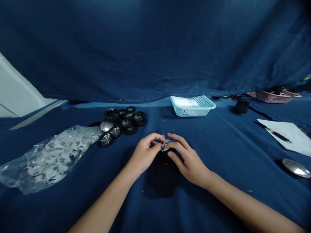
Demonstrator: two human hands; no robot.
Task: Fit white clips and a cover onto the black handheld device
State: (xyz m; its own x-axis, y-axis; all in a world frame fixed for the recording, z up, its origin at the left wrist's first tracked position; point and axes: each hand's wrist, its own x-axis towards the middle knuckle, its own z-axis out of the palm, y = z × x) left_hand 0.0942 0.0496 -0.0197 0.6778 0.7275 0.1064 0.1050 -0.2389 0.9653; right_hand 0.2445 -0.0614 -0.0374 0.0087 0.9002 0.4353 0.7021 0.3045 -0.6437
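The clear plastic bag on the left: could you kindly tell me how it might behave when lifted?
The clear plastic bag is likely floppy, since its thin film looks wrinkled. The loose grey pieces inside would probably shift and slump during lifting. It seems unlikely to roll, lying flattened on the blue cloth.

Grey pc (165, 145) part. hidden, bag (52, 157) cut L
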